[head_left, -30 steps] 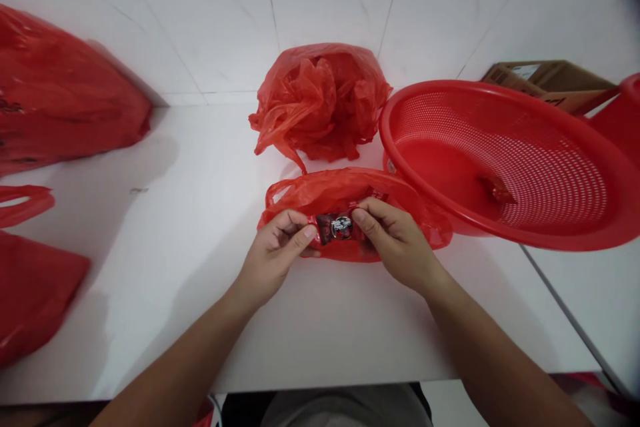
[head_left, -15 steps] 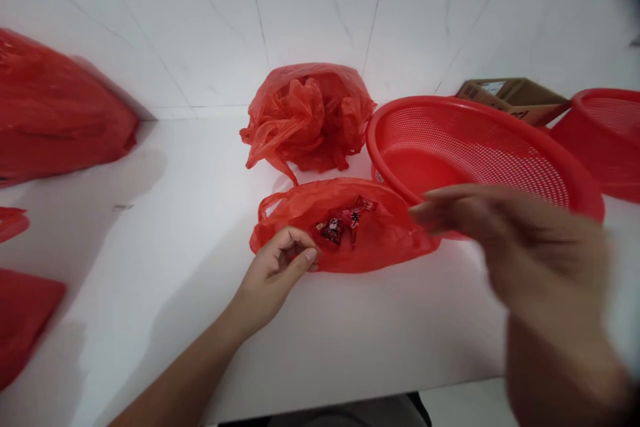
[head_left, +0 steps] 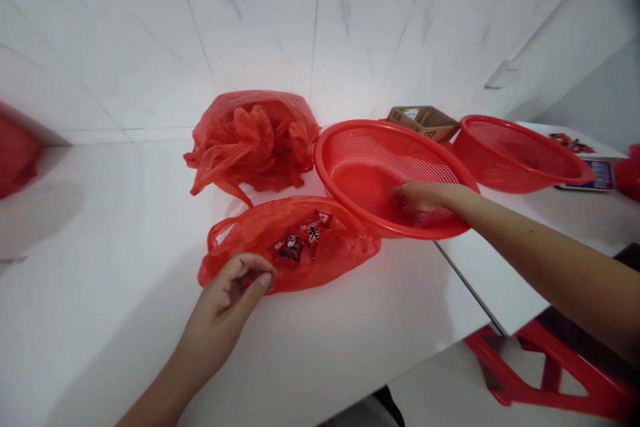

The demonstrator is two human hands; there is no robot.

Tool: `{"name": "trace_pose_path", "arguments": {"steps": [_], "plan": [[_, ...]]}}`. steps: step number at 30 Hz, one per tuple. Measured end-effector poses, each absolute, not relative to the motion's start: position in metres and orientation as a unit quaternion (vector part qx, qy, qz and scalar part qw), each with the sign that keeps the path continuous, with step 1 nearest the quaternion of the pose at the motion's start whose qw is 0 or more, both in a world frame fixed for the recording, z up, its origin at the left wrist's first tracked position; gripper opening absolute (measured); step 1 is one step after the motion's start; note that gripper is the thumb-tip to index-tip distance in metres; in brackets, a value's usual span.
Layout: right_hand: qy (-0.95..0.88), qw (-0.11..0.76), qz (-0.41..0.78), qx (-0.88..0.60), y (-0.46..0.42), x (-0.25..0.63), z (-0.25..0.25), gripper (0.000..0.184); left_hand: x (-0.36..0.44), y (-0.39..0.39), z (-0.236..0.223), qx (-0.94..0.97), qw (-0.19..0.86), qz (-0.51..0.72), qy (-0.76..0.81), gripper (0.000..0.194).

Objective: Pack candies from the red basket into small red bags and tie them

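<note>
My left hand (head_left: pixel 234 288) rests on the white table (head_left: pixel 125 213), fingers curled in a pinch at the near edge of a flat red plastic bag (head_left: pixel 255 233). Two wrapped candies (head_left: pixel 300 240) lie inside that bag. My right hand (head_left: pixel 417 197) reaches into the tilted red perforated basket (head_left: pixel 350 147), its fingers closed low against the mesh; whatever they hold is hidden.
A crumpled red plastic bag (head_left: pixel 253 140) stands behind the flat one. A second red basket (head_left: pixel 520 147) and a cardboard box (head_left: pixel 423 120) sit at the right. Another red bag (head_left: pixel 17 150) lies far left. A red stool (head_left: pixel 545 373) shows below the table's edge.
My right hand let go of the candy in the bag, swung right and went down into the near basket. The view has turned right. My left hand stays at the bag.
</note>
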State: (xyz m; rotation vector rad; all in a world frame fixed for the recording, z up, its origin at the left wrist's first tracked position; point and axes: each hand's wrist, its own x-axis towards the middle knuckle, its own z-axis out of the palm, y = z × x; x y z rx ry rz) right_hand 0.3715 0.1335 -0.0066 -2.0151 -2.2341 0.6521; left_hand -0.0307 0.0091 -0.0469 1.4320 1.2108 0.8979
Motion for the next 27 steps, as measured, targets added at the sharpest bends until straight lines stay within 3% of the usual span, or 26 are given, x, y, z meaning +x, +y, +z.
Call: {"name": "trace_pose_path", "arguments": {"steps": [4,8,10,17,27], "plan": [[-0.735,0.083,0.313,-0.596,0.120,0.356,0.025,0.006,-0.029,0.005,-0.046,0.592,0.519,0.361,0.500,0.018],[-0.712,0.287,0.369,-0.524,0.087,0.313,0.061,0.019,-0.028,0.004,-0.046,0.594,0.525,0.364,0.489,0.016],[-0.698,0.346,0.408,-0.475,0.065,0.281,0.065,0.025,-0.027,0.004,-0.046,0.596,0.526,0.374,0.477,0.016],[-0.666,0.281,0.605,-0.334,0.032,0.182,0.010,0.022,-0.026,0.005,-0.045,0.547,0.580,0.432,0.421,0.027],[-0.513,0.368,0.670,-0.391,0.047,0.178,-0.041,0.025,-0.032,0.013,-0.049,0.448,0.630,0.473,0.423,0.019]]}}
